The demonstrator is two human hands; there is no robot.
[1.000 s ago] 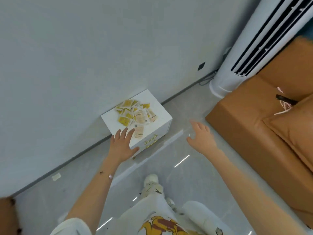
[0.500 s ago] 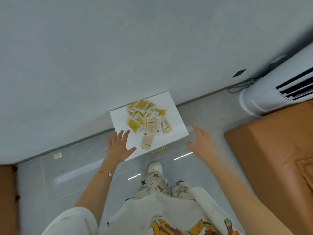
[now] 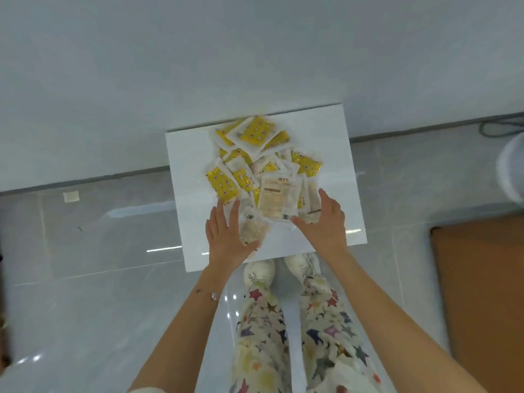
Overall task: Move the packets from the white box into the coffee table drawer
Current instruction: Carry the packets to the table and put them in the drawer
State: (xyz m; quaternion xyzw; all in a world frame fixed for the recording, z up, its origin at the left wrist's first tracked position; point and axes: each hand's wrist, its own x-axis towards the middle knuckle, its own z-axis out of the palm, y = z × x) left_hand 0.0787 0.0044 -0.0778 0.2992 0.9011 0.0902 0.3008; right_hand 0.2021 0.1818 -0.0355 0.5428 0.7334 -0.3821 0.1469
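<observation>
A white box (image 3: 334,154) stands on the floor against the wall, right below me. Several packets (image 3: 255,160) lie heaped on its top, some yellow, some pale with printed labels. My left hand (image 3: 226,236) is spread flat at the near left of the heap, its fingers apart, beside a pale packet (image 3: 253,229). My right hand (image 3: 321,222) is open at the near right of the heap, fingers against a large labelled packet (image 3: 279,198). Neither hand grips anything. The coffee table drawer is not in view.
A grey wall (image 3: 255,52) rises just behind the box. Glossy grey floor tiles (image 3: 99,251) surround it. An orange-brown sofa corner (image 3: 482,293) is at the right, and a white appliance edge (image 3: 513,171) beyond it. My feet (image 3: 259,270) stand at the box's near edge.
I have stepped up to the box and now look straight down on it. Both hands moved from the box's near corners onto its top, either side of the near packets.
</observation>
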